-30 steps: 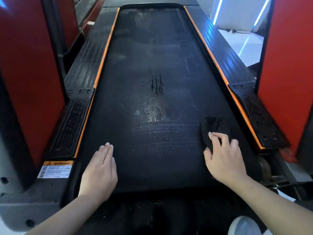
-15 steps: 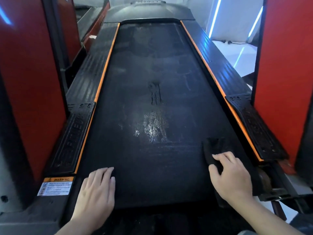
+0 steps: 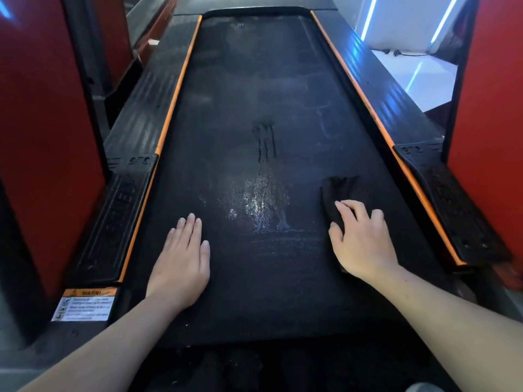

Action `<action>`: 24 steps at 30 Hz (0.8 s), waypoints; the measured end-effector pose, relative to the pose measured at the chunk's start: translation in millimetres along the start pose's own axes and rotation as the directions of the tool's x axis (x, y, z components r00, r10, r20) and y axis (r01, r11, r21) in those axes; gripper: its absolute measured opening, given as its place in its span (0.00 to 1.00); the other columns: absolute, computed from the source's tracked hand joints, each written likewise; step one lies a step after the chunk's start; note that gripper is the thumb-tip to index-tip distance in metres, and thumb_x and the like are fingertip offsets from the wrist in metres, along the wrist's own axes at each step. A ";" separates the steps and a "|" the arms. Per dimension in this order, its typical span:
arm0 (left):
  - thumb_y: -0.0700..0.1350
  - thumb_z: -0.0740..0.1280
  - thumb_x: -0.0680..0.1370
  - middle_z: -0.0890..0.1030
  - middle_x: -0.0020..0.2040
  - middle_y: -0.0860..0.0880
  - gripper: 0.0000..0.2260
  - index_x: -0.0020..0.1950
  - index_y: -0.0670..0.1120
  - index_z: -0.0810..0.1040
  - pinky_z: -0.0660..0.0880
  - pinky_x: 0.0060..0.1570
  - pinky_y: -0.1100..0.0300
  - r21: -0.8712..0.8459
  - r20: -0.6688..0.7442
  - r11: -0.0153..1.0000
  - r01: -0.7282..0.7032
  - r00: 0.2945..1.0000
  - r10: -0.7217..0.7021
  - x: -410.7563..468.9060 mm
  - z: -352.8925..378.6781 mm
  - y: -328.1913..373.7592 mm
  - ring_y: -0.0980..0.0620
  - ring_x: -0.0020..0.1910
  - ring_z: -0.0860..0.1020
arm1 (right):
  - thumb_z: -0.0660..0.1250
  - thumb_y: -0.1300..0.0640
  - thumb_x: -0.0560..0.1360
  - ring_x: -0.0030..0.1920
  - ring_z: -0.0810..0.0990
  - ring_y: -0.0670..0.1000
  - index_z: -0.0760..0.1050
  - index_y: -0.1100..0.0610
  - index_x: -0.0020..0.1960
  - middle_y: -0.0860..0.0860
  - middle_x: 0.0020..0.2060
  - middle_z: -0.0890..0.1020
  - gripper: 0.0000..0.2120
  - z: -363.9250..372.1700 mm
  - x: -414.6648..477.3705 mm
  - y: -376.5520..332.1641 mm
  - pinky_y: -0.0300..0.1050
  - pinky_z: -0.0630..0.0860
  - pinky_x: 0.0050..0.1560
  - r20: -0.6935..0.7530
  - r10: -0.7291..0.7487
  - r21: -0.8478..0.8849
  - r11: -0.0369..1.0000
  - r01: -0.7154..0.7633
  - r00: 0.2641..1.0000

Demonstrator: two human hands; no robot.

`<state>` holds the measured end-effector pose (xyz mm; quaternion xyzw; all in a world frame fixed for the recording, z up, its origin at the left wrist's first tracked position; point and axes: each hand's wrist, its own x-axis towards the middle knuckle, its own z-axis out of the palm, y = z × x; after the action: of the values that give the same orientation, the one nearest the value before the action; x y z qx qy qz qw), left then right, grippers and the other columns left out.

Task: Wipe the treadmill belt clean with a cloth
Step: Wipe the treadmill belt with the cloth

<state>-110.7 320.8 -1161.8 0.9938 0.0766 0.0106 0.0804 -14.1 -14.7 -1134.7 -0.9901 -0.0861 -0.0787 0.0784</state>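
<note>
The black treadmill belt point(image 3: 243, 89) runs away from me between orange-edged side rails. A shiny wet patch point(image 3: 263, 207) lies mid-belt, with dark streak marks point(image 3: 265, 142) just beyond it. To the right of the patch lies a dark cloth point(image 3: 339, 190), flat on the belt. My right hand point(image 3: 362, 239) rests on its near part, fingers bent over it and thumb at its left edge. My left hand point(image 3: 181, 258) lies flat on the bare belt to the left of the patch, fingers straight and together.
Black ribbed side rails, the left rail point(image 3: 119, 210) and the right rail point(image 3: 452, 205), flank the belt. Red upright panels, one on the left point(image 3: 42, 137) and one on the right point(image 3: 489, 123), stand close on both sides. A warning label point(image 3: 85, 304) sits at the near left corner. White floor point(image 3: 410, 75) shows at the far right.
Both hands have slid forward along the belt. The cloth under my right hand is now level with the wet patch instead of nearer than it. The view also shifted.
</note>
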 end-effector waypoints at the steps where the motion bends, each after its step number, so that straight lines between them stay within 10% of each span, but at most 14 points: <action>1: 0.56 0.37 0.80 0.45 0.81 0.49 0.31 0.80 0.42 0.48 0.40 0.77 0.56 -0.011 -0.003 1.000 0.002 1.000 -0.002 -0.8 1.0 -0.1 0.53 0.79 0.42 | 0.55 0.44 0.81 0.50 0.63 0.50 0.63 0.52 0.77 0.46 0.72 0.66 0.26 1.8 -1.7 0.7 0.48 0.72 0.56 -0.016 -0.007 -0.014 1.000 0.007 1.000; 24: 0.55 0.38 0.81 0.47 0.80 0.52 0.29 0.80 0.44 0.48 0.38 0.76 0.60 -0.064 -0.056 0.998 -0.008 0.998 0.005 -55.3 3.1 8.4 0.56 0.79 0.41 | 0.61 0.48 0.78 0.44 0.62 0.50 0.71 0.55 0.73 0.49 0.68 0.74 0.25 -7.3 -60.8 6.5 0.48 0.76 0.44 -0.052 -0.054 -0.011 0.999 0.053 0.997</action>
<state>-163.9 303.6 -1164.0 0.9902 0.0752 0.0412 0.1099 -73.1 -31.8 -1138.7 -0.9854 -0.1102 -0.1071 0.0737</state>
